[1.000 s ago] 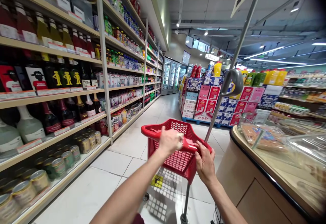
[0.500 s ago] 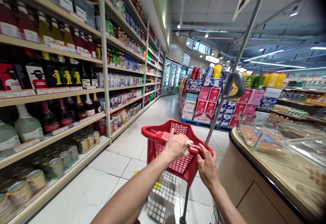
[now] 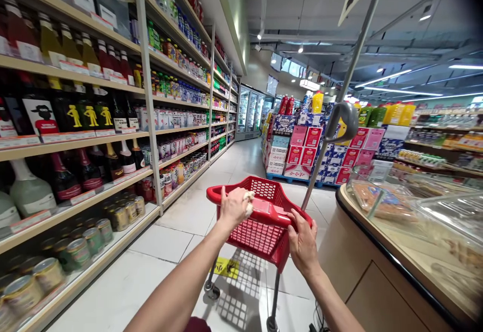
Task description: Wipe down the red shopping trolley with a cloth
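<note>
A red plastic shopping cart (image 3: pixel 260 241) with an open, perforated basket stands before me on grey legs with casters. My left hand (image 3: pixel 233 207) is closed around a crumpled whitish cloth or tissue (image 3: pixel 248 203), pressed on the left part of the cart's red handle (image 3: pixel 269 215). Whether it is fabric or paper I cannot tell. Around the handle's right end curl the fingers of my right hand (image 3: pixel 303 239), the thumb on the near side. From the cart's right side a tall grey pole (image 3: pixel 320 166) slants upward, bearing a grey loop grip (image 3: pixel 344 123).
Shelves of bottles and cans (image 3: pixel 145 120) line the left. At right, a counter (image 3: pixel 377 251) under clear covers displays packaged food. Stacked drink cartons (image 3: pixel 305 146) stand ahead, with glass-door fridges (image 3: pixel 249 113) farther back. A yellow floor sticker (image 3: pixel 226 267) shows beneath the cart.
My left hand with the crumpled cloth has slid left along the handle, away from my right hand. My right hand keeps its hold at the right end.
</note>
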`<state>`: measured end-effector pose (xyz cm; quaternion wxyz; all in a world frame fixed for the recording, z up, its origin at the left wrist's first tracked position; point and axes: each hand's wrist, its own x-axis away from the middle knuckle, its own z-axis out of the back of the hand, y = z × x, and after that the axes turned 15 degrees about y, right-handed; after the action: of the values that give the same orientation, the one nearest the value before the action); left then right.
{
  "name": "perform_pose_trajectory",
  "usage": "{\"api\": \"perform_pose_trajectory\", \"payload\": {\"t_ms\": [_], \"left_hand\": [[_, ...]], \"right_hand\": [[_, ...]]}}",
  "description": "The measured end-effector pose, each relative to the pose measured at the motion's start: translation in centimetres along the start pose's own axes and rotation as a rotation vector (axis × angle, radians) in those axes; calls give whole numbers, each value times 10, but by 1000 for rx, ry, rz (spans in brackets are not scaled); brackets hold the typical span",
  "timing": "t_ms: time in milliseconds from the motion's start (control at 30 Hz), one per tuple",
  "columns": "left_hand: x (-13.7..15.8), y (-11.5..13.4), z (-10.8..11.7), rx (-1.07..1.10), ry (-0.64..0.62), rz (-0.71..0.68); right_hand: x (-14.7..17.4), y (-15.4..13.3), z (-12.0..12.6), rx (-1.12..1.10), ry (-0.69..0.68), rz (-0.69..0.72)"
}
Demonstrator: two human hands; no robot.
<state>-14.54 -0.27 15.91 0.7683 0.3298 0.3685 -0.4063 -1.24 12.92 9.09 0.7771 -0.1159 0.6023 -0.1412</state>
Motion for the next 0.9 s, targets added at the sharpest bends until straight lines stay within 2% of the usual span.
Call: {"api": "perform_pose_trajectory", "payload": {"t_ms": [33,133,167,200,300,333,367,500,567,667,700,733,867,900], "left_hand": [[1,2,-2,18,-11,-38],[4,12,-8,143,-83,-286],[3,11,-8,156,-90,-311],[2,8,-7,141,-86,-284],[-2,-5,-2,5,-15,-35],[-3,-6,-1,-14,-4,3],[-3,-5,-2,-5,-9,-11],[3,6,-7,131,-74,-274],[2,0,-4,87,-64,-243],[0,-14,2,-47,14,-11],[0,-14,2,-58,30,26],[1,-11,0,-42,23,10],[5,6,-7,121,-84,-251],[4,4,-5,125,-99,-262]], "right_hand": [[0,0,0,8,6,-2],[0,0,0,10,5,6],[0,0,0,4,-3,13],[-1,0,0,-3,-14,19],[-1,-1,0,-7,-19,21],[-1,-1,0,-3,-10,16],[-1,-2,-1,2,2,11],[-1,0,-1,9,8,8],[-1,0,0,3,-5,11],[-1,-1,0,8,3,3],[-1,-2,0,13,10,1],[-1,-2,0,18,16,0],[-1,1,2,13,6,11],[-1,2,3,9,-2,10]]}}
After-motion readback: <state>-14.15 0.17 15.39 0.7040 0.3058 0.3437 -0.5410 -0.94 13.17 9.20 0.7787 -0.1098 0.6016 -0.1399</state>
